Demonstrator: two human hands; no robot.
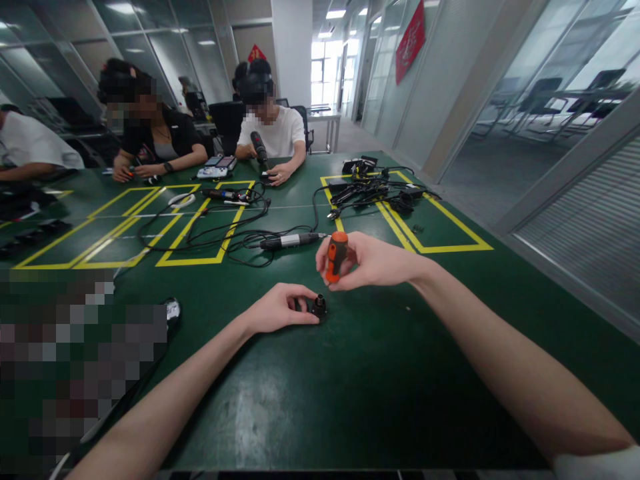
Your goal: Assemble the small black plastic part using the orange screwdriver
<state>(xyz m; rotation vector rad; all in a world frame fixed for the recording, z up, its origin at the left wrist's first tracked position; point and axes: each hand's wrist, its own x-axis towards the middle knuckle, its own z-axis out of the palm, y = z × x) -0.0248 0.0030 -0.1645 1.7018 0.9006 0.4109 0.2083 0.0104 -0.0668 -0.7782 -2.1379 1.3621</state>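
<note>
My left hand (270, 309) rests low over the green table, its thumb and fingers closed on a small black round part (319, 309). This part stands upright on the tabletop and has a narrower neck on top. Just above it and to the right, my right hand (373, 261) grips a screwdriver (338, 256) by its orange and black handle. The handle is held nearly upright, apart from the black part. I cannot make out the screwdriver's shaft or tip.
A corded electric screwdriver (290, 241) lies beyond my hands, its cable coiled to the left. Black adapters and cables (363, 190) are heaped at the back right, near small loose screws (417, 229). Yellow tape marks the table (450, 320). Co-workers sit across it; one holds a power driver (259, 147).
</note>
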